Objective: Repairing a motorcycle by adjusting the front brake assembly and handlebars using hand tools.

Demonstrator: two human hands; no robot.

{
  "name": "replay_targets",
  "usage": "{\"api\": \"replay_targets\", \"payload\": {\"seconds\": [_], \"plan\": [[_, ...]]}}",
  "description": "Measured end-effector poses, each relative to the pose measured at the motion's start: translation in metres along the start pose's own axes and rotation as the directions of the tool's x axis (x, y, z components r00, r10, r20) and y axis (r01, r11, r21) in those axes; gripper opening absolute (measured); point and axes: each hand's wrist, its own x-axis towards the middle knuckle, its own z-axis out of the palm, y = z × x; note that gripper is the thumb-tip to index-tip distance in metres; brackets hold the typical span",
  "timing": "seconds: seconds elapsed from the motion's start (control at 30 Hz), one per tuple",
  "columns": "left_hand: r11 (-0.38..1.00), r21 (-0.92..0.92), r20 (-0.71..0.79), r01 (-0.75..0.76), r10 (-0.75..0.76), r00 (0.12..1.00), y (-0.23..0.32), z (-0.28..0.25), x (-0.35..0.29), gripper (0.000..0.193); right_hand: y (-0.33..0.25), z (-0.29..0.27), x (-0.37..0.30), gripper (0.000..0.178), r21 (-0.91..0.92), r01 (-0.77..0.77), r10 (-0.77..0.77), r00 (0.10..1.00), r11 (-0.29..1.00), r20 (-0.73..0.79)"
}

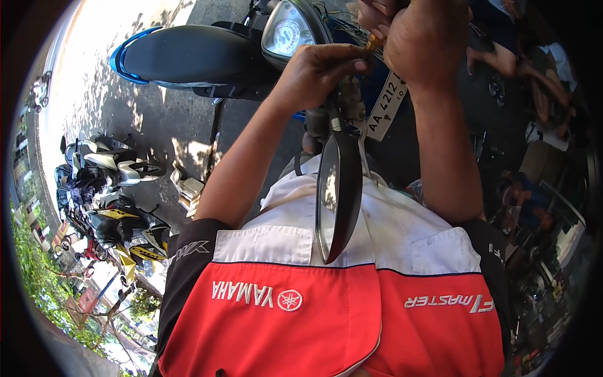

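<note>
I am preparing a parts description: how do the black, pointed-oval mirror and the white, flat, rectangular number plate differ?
The mirror tapers in curves to a tip; the number plate has straight edges. The mirror is mostly dark; the number plate is white with dark characters. Both are longer than wide.

Mirror (342, 207) between forearms (242, 160), gauge (289, 36) beside left hand (314, 76), open room left of forearms

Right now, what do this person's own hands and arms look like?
The left hand and right hand are bare, without gloves. The left forearm and right forearm are uncovered. The left sleeve and right sleeve are short and black, with pale markings. No watch shows.
</note>
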Motion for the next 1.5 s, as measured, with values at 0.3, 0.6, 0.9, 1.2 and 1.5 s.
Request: {"api": "replay_targets", "payload": {"seconds": [0.3,0.6,0.9,1.2,1.5], "plan": [[0.997,0.039,-0.007,0.070,-0.070,0.998,0.013,0.005,0.004,0.024,0.003,-0.029,0.001,0.048,-0.384,0.079,-0.030,0.991,0.920,0.132],[0.999,0.002,0.063,0.048,-0.048,0.997,-0.029,0.008,0.012,0.029,-0.031,-0.072,-0.121,0.041,-0.410,-0.131,-0.135,0.818,0.902,-0.558],[0.983,0.141,0.016,-0.115,0.114,0.993,-0.054,-0.020,0.005,0.037,0.022,-0.095,-0.560,0.044,-0.127,-0.985,0.369,0.077,-0.114,-0.926],[0.631,0.740,-0.067,-0.231,0.411,0.909,-0.087,-0.046,-0.005,0.038,0.073,-0.090,-0.663,0.066,0.002,-0.993,0.339,-0.042,-0.115,-0.940],[0.393,0.918,-0.178,-0.050,0.523,0.834,-0.165,-0.045,-0.133,0.035,0.072,-0.041,-0.844,0.058,0.077,-0.992,0.464,-0.020,0.104,-0.886]]}}
